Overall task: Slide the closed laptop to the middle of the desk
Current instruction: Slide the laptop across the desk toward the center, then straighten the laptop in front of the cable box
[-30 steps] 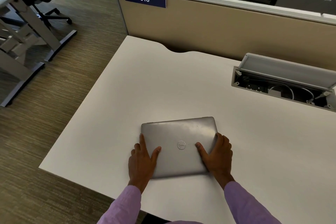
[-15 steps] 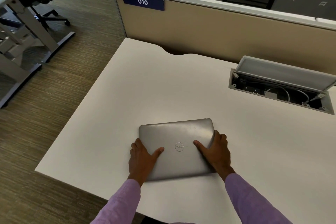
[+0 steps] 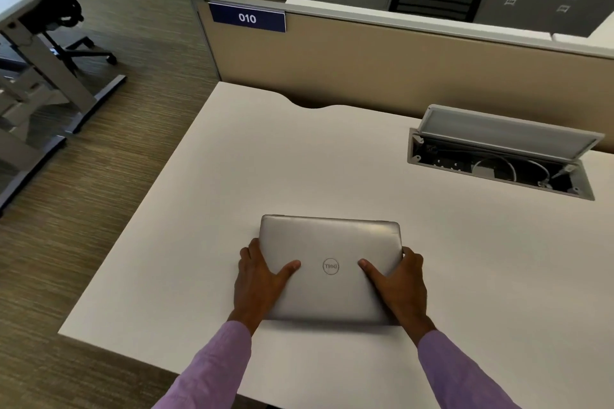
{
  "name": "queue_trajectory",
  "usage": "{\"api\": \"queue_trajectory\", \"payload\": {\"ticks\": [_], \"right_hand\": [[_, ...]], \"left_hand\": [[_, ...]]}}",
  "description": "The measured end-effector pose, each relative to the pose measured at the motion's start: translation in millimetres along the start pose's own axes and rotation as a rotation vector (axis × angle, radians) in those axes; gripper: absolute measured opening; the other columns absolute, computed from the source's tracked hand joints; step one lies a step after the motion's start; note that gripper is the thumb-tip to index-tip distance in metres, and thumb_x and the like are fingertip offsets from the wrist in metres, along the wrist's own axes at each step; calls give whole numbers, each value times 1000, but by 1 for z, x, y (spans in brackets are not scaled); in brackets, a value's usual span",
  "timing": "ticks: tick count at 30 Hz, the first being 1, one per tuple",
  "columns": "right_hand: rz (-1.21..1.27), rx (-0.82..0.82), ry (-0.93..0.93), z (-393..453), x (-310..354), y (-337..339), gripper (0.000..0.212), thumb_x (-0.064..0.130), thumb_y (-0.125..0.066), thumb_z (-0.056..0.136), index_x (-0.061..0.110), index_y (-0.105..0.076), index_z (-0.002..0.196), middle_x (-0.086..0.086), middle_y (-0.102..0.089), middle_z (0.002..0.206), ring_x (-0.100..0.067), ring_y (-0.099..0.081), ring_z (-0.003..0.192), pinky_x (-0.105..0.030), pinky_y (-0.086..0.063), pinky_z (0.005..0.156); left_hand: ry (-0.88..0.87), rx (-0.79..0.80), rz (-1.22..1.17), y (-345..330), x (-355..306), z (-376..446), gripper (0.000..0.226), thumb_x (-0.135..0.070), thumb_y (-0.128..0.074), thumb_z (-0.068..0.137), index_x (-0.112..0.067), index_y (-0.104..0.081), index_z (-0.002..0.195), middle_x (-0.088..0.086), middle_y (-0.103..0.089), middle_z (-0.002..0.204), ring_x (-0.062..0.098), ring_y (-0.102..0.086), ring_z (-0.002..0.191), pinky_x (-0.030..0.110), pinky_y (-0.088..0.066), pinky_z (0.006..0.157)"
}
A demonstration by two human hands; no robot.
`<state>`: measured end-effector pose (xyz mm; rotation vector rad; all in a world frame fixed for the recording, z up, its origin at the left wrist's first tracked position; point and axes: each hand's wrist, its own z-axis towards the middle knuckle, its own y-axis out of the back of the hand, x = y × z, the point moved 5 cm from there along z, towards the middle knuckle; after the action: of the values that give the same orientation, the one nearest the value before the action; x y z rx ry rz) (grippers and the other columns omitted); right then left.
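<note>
A closed silver laptop (image 3: 329, 242) lies flat on the white desk (image 3: 265, 159), near the front edge and left of the desk's centre. My left hand (image 3: 259, 279) grips its left side, thumb on the lid and fingers along the edge. My right hand (image 3: 398, 285) holds the right side the same way. A round logo on the lid sits between my two thumbs. Both purple sleeves reach in from the bottom of the view.
An open cable hatch (image 3: 498, 156) with its lid raised and wires inside is set into the desk at the back right. A tan partition (image 3: 398, 66) with a blue "010" sign (image 3: 247, 17) borders the back. The desk's left edge drops to carpet.
The laptop has turned slightly, so its edges now sit squarer to me, and it has shifted a little. Both hands stayed on its sides.
</note>
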<state>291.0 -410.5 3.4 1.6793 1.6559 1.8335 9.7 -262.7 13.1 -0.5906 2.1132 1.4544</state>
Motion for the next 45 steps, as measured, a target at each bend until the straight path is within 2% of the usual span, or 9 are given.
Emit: {"api": "queue_trajectory", "payload": {"ticks": [8,15,22,29,34,45], "right_hand": [[43,-97,-73,-18,-12,24,99,85,-72,55,23,-42,127,10,-37,108,-24,-61,102,-41,-55,75],[56,-112,-135,-26,-32,30,104,87,-71,53,22,-42,128,11,-35,110,-25,-61,104,-41,-55,76],[81,-112,-150,-26,-43,26,106,90,-69,50,23,-42,128,11,-35,108,-24,-61,104,-34,-48,72],[88,-106,-150,-26,-49,22,104,86,-72,53,21,-44,128,9,-37,110,-26,-60,106,-39,-54,77],[87,-93,-150,-26,-52,19,100,80,-76,57,18,-45,128,8,-37,109,-25,-59,106,-35,-49,74],[61,-82,-143,-26,-55,15,98,80,-76,58,18,-45,127,5,-42,111,-24,-58,105,-44,-56,79]], "left_hand": [[-94,64,32,-10,-15,8,99,-80,-68,65,-25,-29,138,2,-44,126,31,-54,116,45,-49,87],[-100,125,53,-24,-22,3,97,-81,-68,64,-27,-30,135,0,-44,124,29,-54,116,45,-49,89],[-100,139,88,-33,-23,1,97,-80,-68,66,-24,-31,136,3,-44,125,31,-53,118,47,-49,91],[-99,157,107,-39,-22,2,98,-81,-67,66,-24,-30,136,4,-44,127,31,-52,120,46,-50,91],[-100,157,109,-42,-19,1,99,-81,-66,66,-22,-30,137,4,-44,128,31,-52,119,45,-50,89],[-99,167,115,-46,-14,2,95,-78,-67,68,-22,-30,136,3,-44,126,29,-52,116,45,-50,88]]}}
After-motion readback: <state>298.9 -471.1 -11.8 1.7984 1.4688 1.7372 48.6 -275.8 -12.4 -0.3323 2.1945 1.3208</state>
